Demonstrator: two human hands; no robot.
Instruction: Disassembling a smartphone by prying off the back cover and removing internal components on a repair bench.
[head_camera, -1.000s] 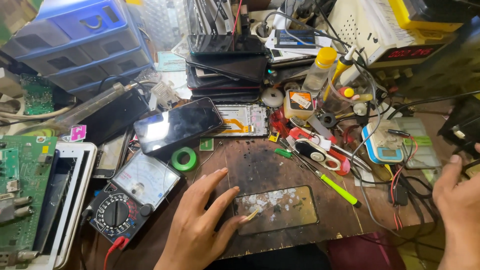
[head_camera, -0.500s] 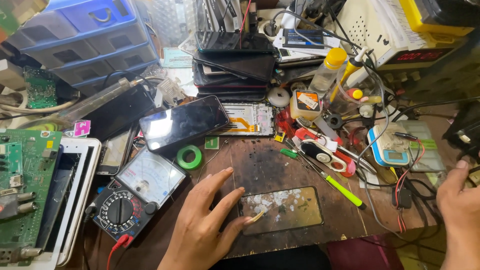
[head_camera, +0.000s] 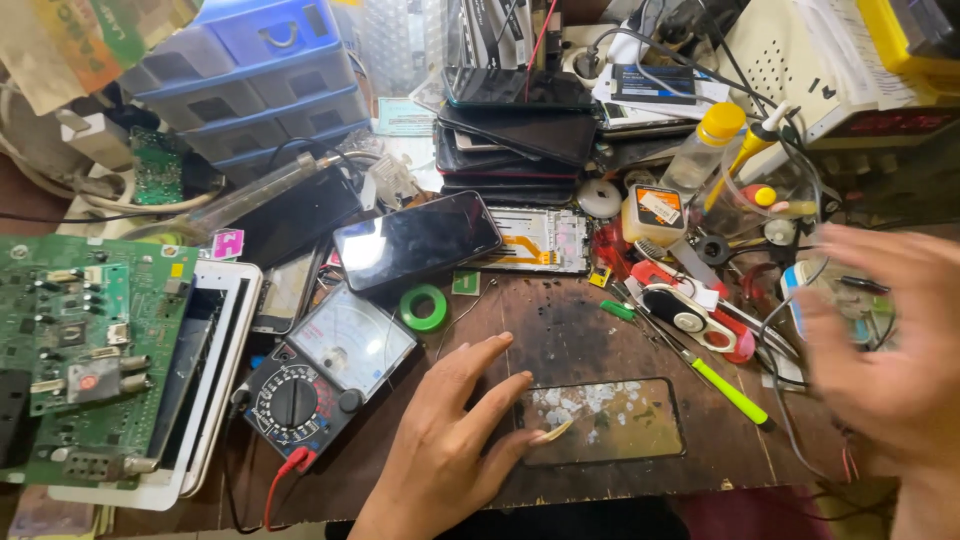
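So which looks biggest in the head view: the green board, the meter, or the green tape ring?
1. Green board, far the largest.
2. Meter.
3. Green tape ring, the smallest.
All three lie at similar nearness, so the order looks sure.

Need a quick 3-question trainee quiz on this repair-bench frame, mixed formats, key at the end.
1. True or false: the left hand rests its thumb on the cracked rectangular phone screen panel.
2. What lies directly left of the left hand? A) analogue multimeter with black dial B) yellow-capped clear plastic bottle C) green ring of tape
3. Fill in: the right hand is blurred and holds ____.

Key: 1 true; 2 A; 3 nothing visible
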